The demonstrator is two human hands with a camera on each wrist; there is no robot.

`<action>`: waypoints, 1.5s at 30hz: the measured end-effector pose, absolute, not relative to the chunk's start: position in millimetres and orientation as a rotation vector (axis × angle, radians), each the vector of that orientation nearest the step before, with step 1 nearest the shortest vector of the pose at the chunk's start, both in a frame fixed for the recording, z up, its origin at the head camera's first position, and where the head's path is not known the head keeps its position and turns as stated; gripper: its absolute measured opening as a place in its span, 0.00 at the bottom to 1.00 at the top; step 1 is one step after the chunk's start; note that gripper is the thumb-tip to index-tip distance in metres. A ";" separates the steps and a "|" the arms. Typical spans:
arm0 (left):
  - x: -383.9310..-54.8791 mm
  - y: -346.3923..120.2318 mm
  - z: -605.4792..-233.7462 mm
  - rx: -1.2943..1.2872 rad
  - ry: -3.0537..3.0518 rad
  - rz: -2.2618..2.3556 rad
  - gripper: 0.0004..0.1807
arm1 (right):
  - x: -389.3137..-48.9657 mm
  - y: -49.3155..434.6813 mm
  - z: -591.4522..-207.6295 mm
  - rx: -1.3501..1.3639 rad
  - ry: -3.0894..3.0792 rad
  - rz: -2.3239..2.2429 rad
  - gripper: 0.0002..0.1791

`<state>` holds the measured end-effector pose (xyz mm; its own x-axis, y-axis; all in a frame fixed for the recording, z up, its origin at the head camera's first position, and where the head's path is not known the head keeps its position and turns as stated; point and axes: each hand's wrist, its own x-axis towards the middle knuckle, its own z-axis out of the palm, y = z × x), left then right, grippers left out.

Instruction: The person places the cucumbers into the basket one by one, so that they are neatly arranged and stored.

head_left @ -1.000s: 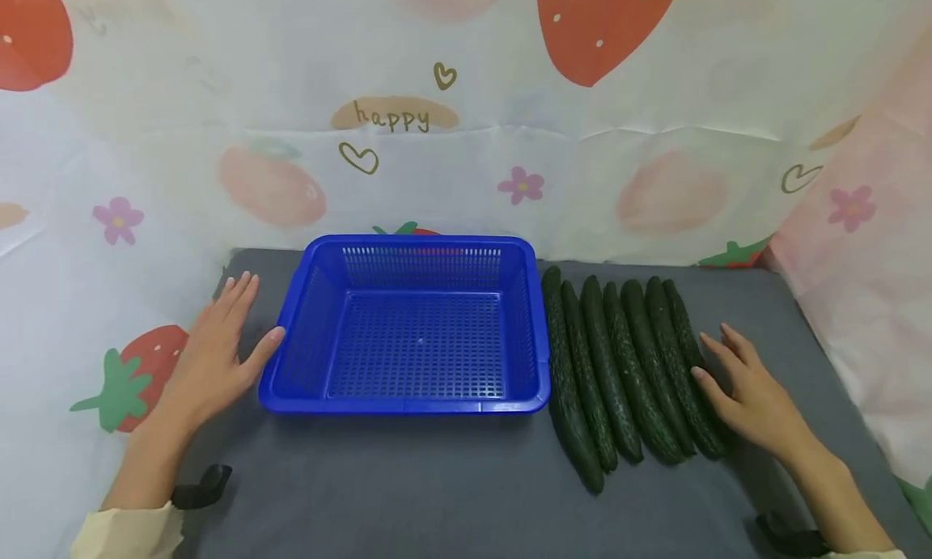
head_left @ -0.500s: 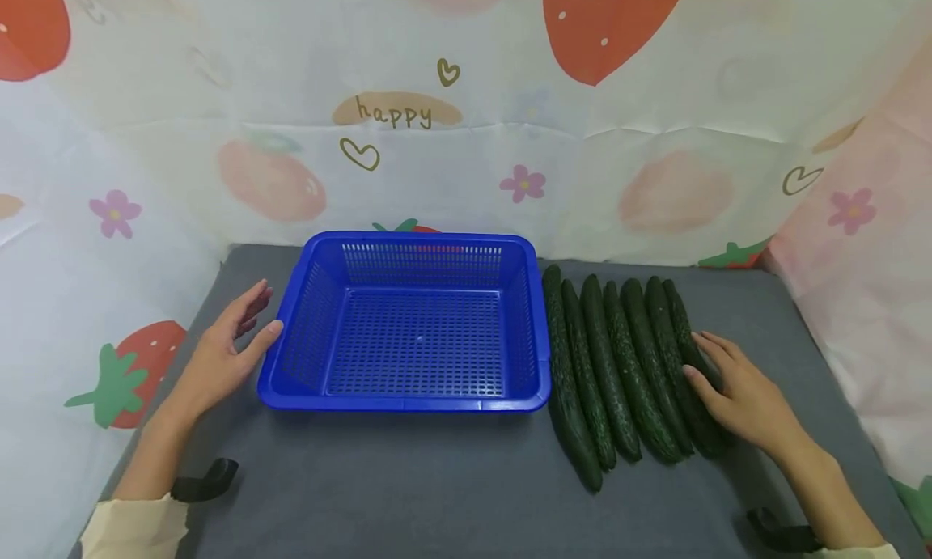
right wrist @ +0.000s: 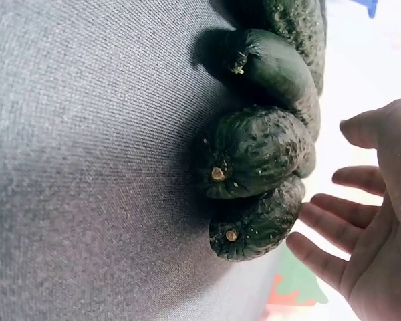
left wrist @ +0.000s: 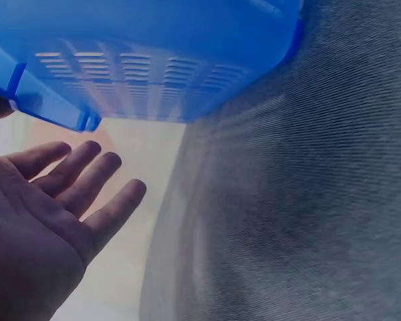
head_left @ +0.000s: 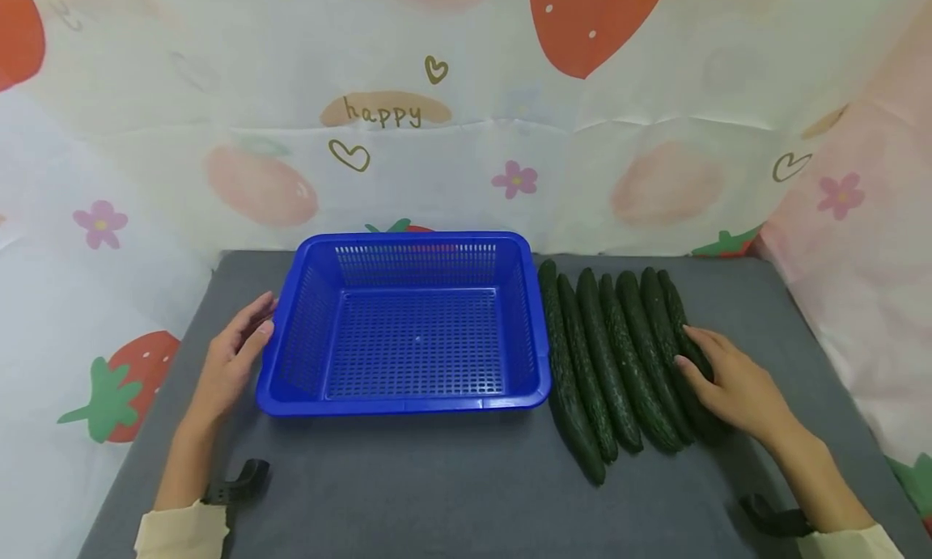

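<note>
A blue plastic basket point(head_left: 408, 405) with slotted walls sits on the grey cloth, nothing in it. My left hand point(head_left: 227, 365) is at its left side, the thumb at the rim; in the left wrist view the fingers point(left wrist: 113, 210) extend loosely beside the basket wall point(left wrist: 147, 40). To the right of the basket, several dark green cucumbers point(head_left: 626, 373) lie side by side. My right hand point(head_left: 739, 389) reaches over the rightmost cucumber point(head_left: 677, 304), hiding part of it. The right wrist view shows its relaxed fingers point(right wrist: 321, 261) right at the outermost cucumber point(right wrist: 260, 224), not curled round it.
The grey cloth point(head_left: 437, 486) covers the table and extends in front of the basket. A white sheet point(head_left: 451, 171) with printed strawberries, hearts and flowers hangs behind and at the sides. The leftmost cucumber point(head_left: 571, 413) lies against the basket's right side.
My left hand has gone from upright, spread fingers to lower, gently bent ones and come closer to the basket. My right hand has shifted left over the outermost cucumber. Basket and cucumbers stay put.
</note>
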<state>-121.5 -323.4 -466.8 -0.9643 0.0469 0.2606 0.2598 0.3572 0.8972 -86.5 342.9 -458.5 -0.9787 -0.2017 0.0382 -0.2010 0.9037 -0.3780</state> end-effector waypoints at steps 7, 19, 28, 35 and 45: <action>-114.3 -327.0 -469.2 -0.198 -2.578 -1.730 0.31 | -87.5 343.5 -457.2 -0.293 3.054 -0.586 0.33; -117.4 -321.1 -475.3 -0.139 -2.398 -1.966 0.31 | -88.6 344.4 -457.0 -0.244 3.072 -0.564 0.32; -118.4 -319.1 -479.1 -0.082 -2.287 -2.241 0.30 | -93.7 345.2 -458.9 -0.105 3.012 -0.557 0.32; -114.5 -317.3 -475.9 -0.054 -2.081 -2.463 0.15 | -104.1 349.6 -458.1 -0.095 2.905 -0.558 0.32; -116.5 -314.4 -481.7 -0.086 -2.109 -2.475 0.15 | -110.4 359.7 -449.3 -0.040 2.776 -0.556 0.35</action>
<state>-116.5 -314.4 -481.7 -0.9924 0.1190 -0.0319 -0.0504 -0.1559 0.9865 -110.4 359.7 -449.3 -0.9518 -0.0872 -0.2941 0.0328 0.9243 -0.3801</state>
